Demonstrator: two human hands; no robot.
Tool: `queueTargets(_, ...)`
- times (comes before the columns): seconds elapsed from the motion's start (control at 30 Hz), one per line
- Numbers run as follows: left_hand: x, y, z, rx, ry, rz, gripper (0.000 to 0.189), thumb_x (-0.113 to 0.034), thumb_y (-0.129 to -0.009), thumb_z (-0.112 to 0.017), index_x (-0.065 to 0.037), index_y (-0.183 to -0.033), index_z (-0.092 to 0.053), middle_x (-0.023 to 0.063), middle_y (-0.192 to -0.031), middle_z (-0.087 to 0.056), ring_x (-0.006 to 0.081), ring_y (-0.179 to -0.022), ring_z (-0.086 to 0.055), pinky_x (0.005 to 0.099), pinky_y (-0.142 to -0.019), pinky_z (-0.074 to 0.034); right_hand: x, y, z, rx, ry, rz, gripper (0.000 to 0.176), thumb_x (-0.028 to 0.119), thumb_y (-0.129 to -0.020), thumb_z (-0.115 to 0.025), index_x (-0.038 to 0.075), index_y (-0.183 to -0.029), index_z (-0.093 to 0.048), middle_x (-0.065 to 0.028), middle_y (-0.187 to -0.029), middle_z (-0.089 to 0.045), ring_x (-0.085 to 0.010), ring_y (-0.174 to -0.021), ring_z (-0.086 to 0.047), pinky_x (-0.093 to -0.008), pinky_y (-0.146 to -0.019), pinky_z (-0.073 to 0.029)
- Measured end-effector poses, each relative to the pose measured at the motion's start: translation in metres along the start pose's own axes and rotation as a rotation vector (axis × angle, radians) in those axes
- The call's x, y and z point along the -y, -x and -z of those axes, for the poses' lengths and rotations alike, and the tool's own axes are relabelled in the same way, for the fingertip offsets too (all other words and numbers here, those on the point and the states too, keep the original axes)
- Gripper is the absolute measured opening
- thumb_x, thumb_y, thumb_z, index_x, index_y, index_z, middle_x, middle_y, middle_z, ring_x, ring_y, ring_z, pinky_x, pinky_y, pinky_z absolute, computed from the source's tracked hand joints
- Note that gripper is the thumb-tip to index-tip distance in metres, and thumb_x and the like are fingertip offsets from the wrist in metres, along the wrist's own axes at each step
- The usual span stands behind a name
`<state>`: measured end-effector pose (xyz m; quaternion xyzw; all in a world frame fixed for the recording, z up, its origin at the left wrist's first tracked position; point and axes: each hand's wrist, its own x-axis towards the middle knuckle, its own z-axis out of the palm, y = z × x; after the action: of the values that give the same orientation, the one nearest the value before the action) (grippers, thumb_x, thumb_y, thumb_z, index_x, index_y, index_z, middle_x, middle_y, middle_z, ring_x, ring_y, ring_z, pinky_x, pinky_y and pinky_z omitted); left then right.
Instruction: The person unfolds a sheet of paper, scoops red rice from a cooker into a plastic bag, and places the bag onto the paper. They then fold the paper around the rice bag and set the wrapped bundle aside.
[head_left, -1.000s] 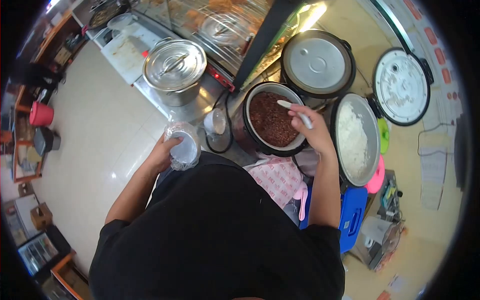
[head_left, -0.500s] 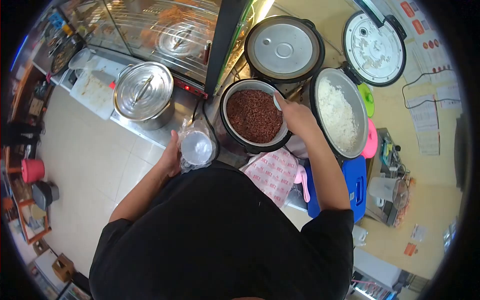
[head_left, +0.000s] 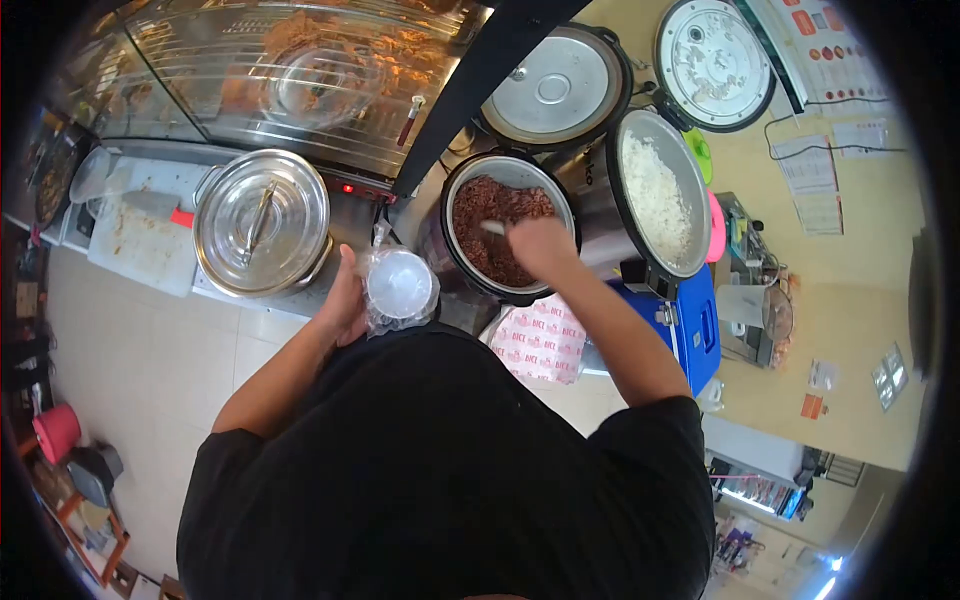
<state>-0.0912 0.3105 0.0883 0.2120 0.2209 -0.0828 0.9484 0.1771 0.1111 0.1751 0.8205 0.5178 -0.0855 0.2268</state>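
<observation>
My right hand [head_left: 541, 248] is closed on a pale utensil [head_left: 493, 227] over a round cooker [head_left: 450, 245] of dark red-brown rice [head_left: 487, 200]. The utensil's tip is down in the rice, which has a hollow around it. Beside my body, my left hand [head_left: 346, 303] holds a clear round plastic bowl [head_left: 400, 284] in a crinkled plastic bag. A larger open cooker [head_left: 632, 200] with white rice [head_left: 655, 195] stands to the right of the dark rice. Printed pink-and-white paper [head_left: 540, 342] lies below the dark-rice cooker.
A lidded steel pot [head_left: 262, 222] stands at left beside a white cutting board [head_left: 140, 245]. The glass display case [head_left: 270, 90] runs along the back. A closed cooker [head_left: 552, 85] is behind the rice. A blue cooler box [head_left: 695, 325] sits at right.
My right hand has moved from the cooker's right rim down and left over the dark rice. The rice, level before, now has a hollow. The whole view has shifted a little.
</observation>
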Motion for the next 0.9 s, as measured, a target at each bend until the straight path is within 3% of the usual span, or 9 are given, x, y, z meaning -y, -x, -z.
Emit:
queueTargets(0.07,-0.012,-0.007,0.004,0.028,0.018,0.012,0.09,-0.075,-0.099,-0.022,-0.004,-0.149,-0.043,0.016,-0.145,-0.055,0.0304,-0.133,-0.053,0.0465,-0.115,-0.039,0.013,0.025,-0.007,-0.071,0.001,-0.004,0.022,0.015,-0.091,-0.055,0.008,-0.093,-0.076,-0.0116,-0.089,-0.076,-0.0297,-0.079,-0.075,-0.0415,-0.069,-0.06)
queueTargets(0.27,0.005,-0.028,0.024,-0.017,-0.12,-0.008,0.066,-0.053,-0.108,-0.032,-0.003,-0.148,-0.045,0.0153,-0.144,-0.056,0.029,-0.133,-0.054,0.0456,-0.115,-0.039,-0.043,0.01,0.045,0.054,-0.041,-0.45,0.025,0.013,-0.091,-0.055,0.007,-0.098,-0.077,-0.0153,-0.095,-0.076,-0.0307,-0.088,-0.076,-0.0429,-0.074,-0.06)
queueTargets(0.37,-0.003,-0.029,0.019,0.059,-0.044,0.037,0.06,-0.048,-0.108,-0.038,-0.003,-0.146,-0.047,0.0143,-0.142,-0.058,0.0285,-0.13,-0.056,0.0452,-0.114,-0.041,-0.024,-0.022,-0.004,0.054,-0.149,-0.456,0.026,0.013,-0.092,-0.054,0.007,-0.099,-0.078,-0.0169,-0.097,-0.076,-0.0321,-0.09,-0.076,-0.0448,-0.076,-0.06)
queueTargets(0.47,-0.002,-0.031,0.018,-0.024,-0.085,0.086,0.058,-0.047,-0.108,-0.04,-0.003,-0.144,-0.049,0.0137,-0.14,-0.06,0.0279,-0.128,-0.058,0.0444,-0.112,-0.043,-0.005,-0.018,-0.003,0.043,-0.234,-0.385,0.026,0.013,-0.091,-0.054,0.006,-0.1,-0.077,-0.0184,-0.099,-0.076,-0.033,-0.091,-0.075,-0.0455,-0.079,-0.06)
queueTargets(0.57,-0.002,-0.037,0.024,0.034,-0.05,0.11,0.058,-0.048,-0.107,-0.042,-0.003,-0.143,-0.05,0.0138,-0.139,-0.061,0.0273,-0.126,-0.059,0.0435,-0.11,-0.045,0.014,0.015,0.008,0.131,-0.222,-0.182,0.026,0.014,-0.091,-0.053,0.006,-0.097,-0.077,-0.0182,-0.097,-0.076,-0.033,-0.091,-0.075,-0.0456,-0.078,-0.06)
queueTargets(0.67,-0.004,-0.039,0.016,0.046,-0.115,0.078,0.061,-0.051,-0.106,-0.043,-0.003,-0.144,-0.049,0.0142,-0.14,-0.06,0.0274,-0.127,-0.059,0.0434,-0.111,-0.044,0.015,0.031,-0.005,0.054,-0.167,-0.224,0.026,0.015,-0.093,-0.053,0.006,-0.093,-0.077,-0.0162,-0.094,-0.076,-0.0318,-0.087,-0.076,-0.0447,-0.077,-0.061)
queueTargets(0.87,-0.005,-0.037,0.004,0.032,-0.112,0.135,0.063,-0.052,-0.106,-0.043,-0.004,-0.146,-0.048,0.0143,-0.142,-0.058,0.0273,-0.13,-0.056,0.0427,-0.113,-0.042,-0.031,0.009,0.035,0.166,-0.135,-0.511,0.028,0.017,-0.095,-0.052,0.007,-0.104,-0.077,-0.0153,-0.1,-0.076,-0.0307,-0.092,-0.076,-0.0426,-0.08,-0.06)
queueTargets(0.9,-0.004,-0.036,0.002,0.018,-0.127,0.133,0.063,-0.052,-0.106,-0.043,-0.004,-0.146,-0.048,0.0143,-0.142,-0.058,0.0272,-0.13,-0.056,0.0426,-0.113,-0.042,-0.024,0.005,0.03,0.16,-0.144,-0.474,0.028,0.017,-0.095,-0.052,0.007,-0.103,-0.077,-0.0149,-0.101,-0.076,-0.0304,-0.094,-0.075,-0.0425,-0.08,-0.06)
